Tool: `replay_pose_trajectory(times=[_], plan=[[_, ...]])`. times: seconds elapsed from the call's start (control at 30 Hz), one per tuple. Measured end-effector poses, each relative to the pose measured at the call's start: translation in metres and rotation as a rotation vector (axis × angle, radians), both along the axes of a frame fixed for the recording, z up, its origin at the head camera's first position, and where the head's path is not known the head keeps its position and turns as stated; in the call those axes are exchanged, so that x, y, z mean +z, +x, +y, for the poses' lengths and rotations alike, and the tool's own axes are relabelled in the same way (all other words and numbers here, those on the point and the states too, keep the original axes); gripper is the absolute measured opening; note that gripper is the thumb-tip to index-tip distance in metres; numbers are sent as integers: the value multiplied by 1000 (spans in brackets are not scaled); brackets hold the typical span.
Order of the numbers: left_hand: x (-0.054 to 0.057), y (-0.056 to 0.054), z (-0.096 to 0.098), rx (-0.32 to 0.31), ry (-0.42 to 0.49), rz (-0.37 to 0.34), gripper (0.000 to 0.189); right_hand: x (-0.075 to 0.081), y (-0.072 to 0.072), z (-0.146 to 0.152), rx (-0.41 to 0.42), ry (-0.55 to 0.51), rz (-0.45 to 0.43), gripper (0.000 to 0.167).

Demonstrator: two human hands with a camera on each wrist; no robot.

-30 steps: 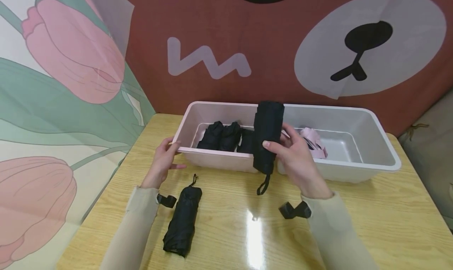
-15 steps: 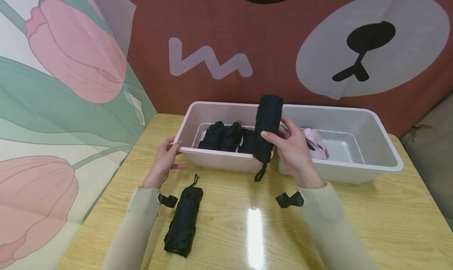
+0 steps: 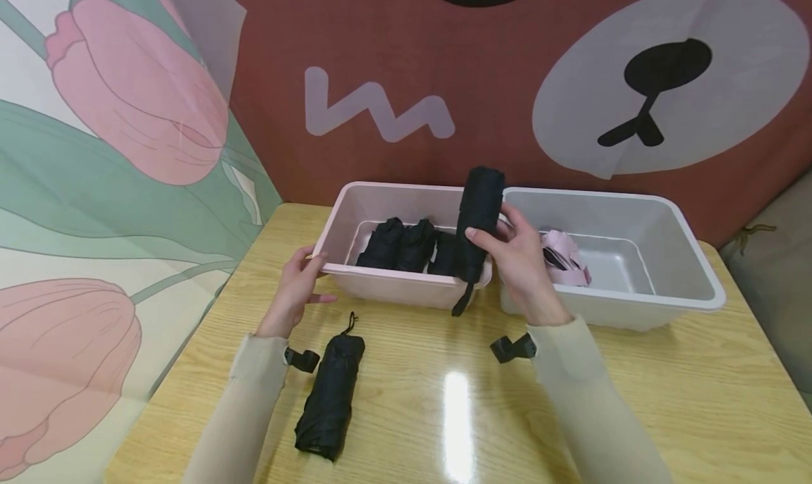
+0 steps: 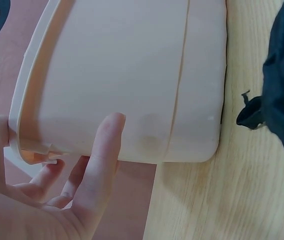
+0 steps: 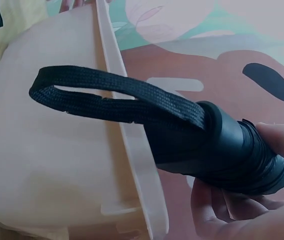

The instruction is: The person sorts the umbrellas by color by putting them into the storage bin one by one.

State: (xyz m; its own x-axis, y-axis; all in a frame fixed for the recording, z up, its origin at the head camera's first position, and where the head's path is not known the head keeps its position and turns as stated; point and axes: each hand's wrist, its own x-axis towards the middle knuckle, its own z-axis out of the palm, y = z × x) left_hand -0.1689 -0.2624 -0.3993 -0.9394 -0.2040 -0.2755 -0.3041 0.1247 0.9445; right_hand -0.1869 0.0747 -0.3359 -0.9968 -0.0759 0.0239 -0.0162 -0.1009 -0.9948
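Observation:
My right hand point(image 3: 525, 265) grips a folded black umbrella point(image 3: 480, 201), thumb on the near side. The umbrella hangs tilted above the right end of the pink bin point(image 3: 400, 287), its wrist loop dangling over the front rim. Several black folded umbrellas point(image 3: 380, 244) lie side by side in that bin. At the bin's front left corner my left hand point(image 3: 294, 287) holds the rim; the left wrist view shows the thumb over the rim point(image 4: 19, 110) and one finger along the outer wall. Another folded black umbrella point(image 3: 331, 396) lies on the table beside my left forearm.
A light grey bin point(image 3: 634, 308) stands right of the pink one, with a pink folded item point(image 3: 564, 258) at its left end. Both bins sit on a wooden table point(image 3: 419, 399), near a brown printed cloth point(image 3: 482, 82) behind.
My right hand has moved slightly up, away and left with the black umbrella, drawing its loop closer to the pink bin. My left hand keeps its hold on the rim.

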Motion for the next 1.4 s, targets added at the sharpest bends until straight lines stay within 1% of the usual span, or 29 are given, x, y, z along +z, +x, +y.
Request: replay_pose_trajectory(times=[0.2,0.43,0.7,0.87,1.13,1.2,1.4], plan=[[0,0,0,0,2,-2,52,-3,-3,-2,-2,48,-5,68],[0,-1,1,6,-6,-10,51,-5,-5,-5,-3,72,9,70],[-1,0,1,0,6,12,51,-5,-7,-6,-15,120,-6,72],[-2,0,0,-5,23,25,51,-6,-8,-7,0,125,-7,73],[-3,-1,0,-5,28,22,50,-6,-11,-10,-3,120,-24,73],[-3,-1,-1,-3,28,20,50,-6,-11,-11,-12,119,-33,73],[-3,-1,-1,-3,21,17,50,-6,-12,-10,-97,100,-46,67]])
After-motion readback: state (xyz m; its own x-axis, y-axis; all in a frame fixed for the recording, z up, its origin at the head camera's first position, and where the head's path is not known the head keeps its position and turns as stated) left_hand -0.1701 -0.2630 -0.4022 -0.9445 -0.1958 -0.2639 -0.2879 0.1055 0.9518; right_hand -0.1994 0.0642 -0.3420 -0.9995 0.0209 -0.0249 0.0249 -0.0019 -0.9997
